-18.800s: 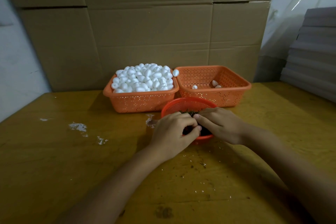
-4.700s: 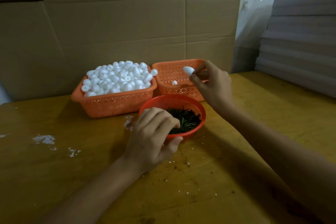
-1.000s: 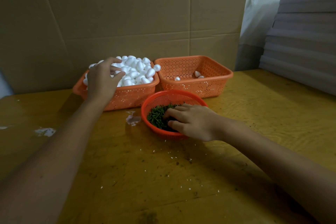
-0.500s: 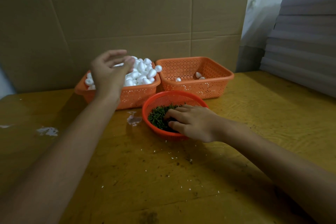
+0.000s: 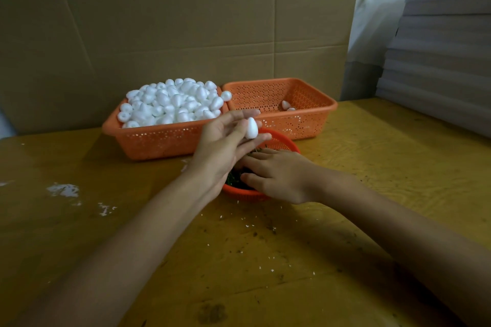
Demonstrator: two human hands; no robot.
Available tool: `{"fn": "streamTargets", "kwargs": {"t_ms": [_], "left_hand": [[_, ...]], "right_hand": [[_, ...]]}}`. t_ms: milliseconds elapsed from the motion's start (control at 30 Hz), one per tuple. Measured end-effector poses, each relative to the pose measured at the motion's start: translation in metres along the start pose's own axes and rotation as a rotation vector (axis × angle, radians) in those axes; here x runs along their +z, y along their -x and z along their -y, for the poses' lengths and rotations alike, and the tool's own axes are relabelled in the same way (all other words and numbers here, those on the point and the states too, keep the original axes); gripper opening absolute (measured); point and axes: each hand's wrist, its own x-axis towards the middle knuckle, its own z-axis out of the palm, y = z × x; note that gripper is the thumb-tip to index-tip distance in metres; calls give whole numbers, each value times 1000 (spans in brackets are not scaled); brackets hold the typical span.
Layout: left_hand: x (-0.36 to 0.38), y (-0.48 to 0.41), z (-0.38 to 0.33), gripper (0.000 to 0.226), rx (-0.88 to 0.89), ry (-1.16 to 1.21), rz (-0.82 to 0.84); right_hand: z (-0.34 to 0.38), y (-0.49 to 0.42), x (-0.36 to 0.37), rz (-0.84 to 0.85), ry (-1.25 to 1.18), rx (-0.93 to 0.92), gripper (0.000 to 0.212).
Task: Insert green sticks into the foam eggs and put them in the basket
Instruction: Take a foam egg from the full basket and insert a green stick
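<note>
My left hand [image 5: 221,148] holds one white foam egg [image 5: 251,128] between thumb and fingers, above the round orange bowl [image 5: 285,142] of green sticks [image 5: 233,179]. My right hand [image 5: 276,175] rests inside that bowl, fingers down among the sticks; whether it grips one is hidden. An orange basket [image 5: 159,141] heaped with foam eggs [image 5: 172,102] stands at the back left. Beside it on the right, a second orange basket [image 5: 313,119] holds two or three eggs [image 5: 286,105].
A cardboard wall [image 5: 186,29] rises right behind the baskets. Stacked grey sheets [image 5: 441,61] lie at the right edge of the yellow wooden table [image 5: 265,260]. White crumbs and scuffs [image 5: 63,190] mark the table at the left.
My left hand has left the heaped basket with one foam egg and come right, over the bowl. My right hand stays in the sticks.
</note>
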Motion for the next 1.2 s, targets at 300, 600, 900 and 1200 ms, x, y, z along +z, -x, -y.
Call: {"fn": "streamTargets", "kwargs": {"t_ms": [300,600,900,1200], "left_hand": [[-4,6,-5,21,18,27,99],[-9,7,-6,19,-26,143,175],[-10,7,-8,20,-53,194,198],[-12,8,-8,17,-49,200,230]], "right_hand": [[0,-1,1,-6,21,-4,49],[1,-1,1,0,45,6,47],[1,-1,1,-1,63,9,49],[1,-1,0,-4,73,12,49]]}}
